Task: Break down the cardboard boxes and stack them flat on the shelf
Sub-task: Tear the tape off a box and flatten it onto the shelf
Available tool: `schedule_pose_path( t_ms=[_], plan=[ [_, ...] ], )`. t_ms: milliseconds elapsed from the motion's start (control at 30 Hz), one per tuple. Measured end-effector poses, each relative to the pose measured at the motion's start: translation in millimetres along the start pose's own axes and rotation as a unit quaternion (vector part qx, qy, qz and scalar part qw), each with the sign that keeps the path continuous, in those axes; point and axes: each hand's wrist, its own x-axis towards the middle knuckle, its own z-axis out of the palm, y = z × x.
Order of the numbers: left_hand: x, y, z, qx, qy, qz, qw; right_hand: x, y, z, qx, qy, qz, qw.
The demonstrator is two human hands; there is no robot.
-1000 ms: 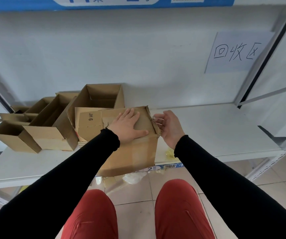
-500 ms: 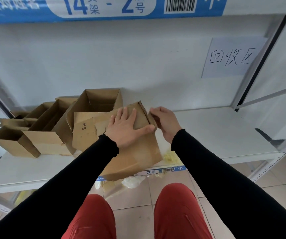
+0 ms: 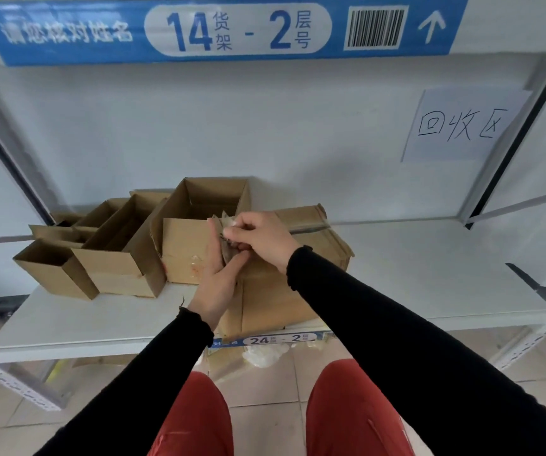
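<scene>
I am watching the flattened cardboard box (image 3: pixel 284 291) lying on the white shelf (image 3: pixel 429 291), its near edge overhanging the shelf lip. My right hand (image 3: pixel 258 238) is pinching a strip of crumpled tape (image 3: pixel 227 225), fingers curled around it. My left hand (image 3: pixel 215 278) is standing upright beside it, fingers straight against the tape. To the left, 3 open boxes (image 3: pixel 117 251) are sitting upright on the shelf; I cannot tell whether anything is in them.
</scene>
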Motion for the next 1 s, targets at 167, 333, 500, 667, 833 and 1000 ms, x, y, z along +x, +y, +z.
schedule_pose_path(
  t_ms=[167,333,500,667,833,1000],
  plan=[
    [18,-12,-39,0.1,0.015,-0.052,0.994,2,4,23,-0.156,-0.017,-0.037,0.987],
    [29,-17,-44,0.165,-0.022,-0.061,0.984,3,17,16,-0.208,0.018,-0.006,0.978],
    [28,-16,-43,0.174,0.003,-0.068,0.982,11,18,3,-0.053,0.065,0.083,0.993],
    [26,-13,-44,0.219,-0.011,-0.056,0.974,5,15,-21,0.162,0.085,0.138,0.973],
    [31,-11,-52,0.266,0.0,-0.064,0.962,7,22,-76,0.381,0.301,0.138,0.863],
    [36,3,-45,0.453,-0.023,-0.031,0.891,-2,25,-106,0.456,0.334,0.094,0.819]
  ],
)
